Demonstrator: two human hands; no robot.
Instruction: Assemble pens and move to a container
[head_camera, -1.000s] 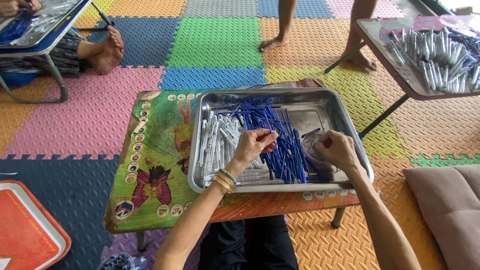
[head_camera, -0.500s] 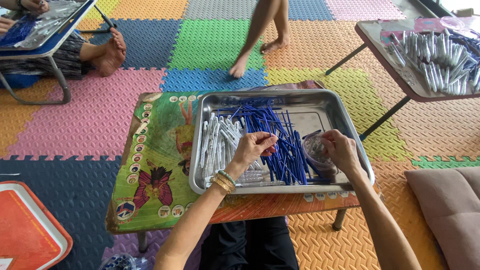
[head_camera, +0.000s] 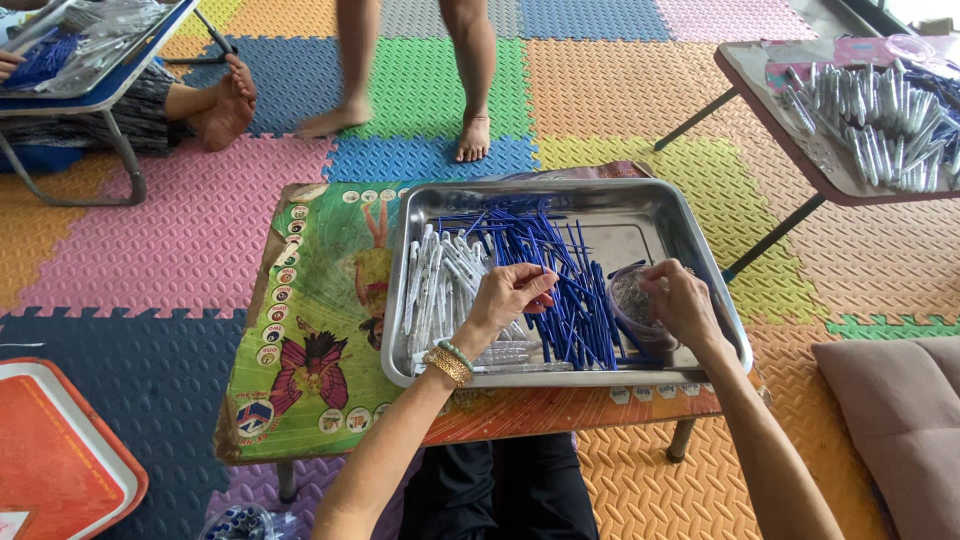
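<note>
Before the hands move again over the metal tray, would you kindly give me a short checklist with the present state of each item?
1. Left hand pinches a thin part above the blue refills: ok.
2. Right hand rests at the small clear container: ok; its contents: cannot tell.
3. Clear pen barrels piled at the tray's left side, within reach: ok.
4. Metal tray sits flat on the low table: ok.
5. Another person's bare feet stand just beyond the table, near its far edge: not ok.
</note>
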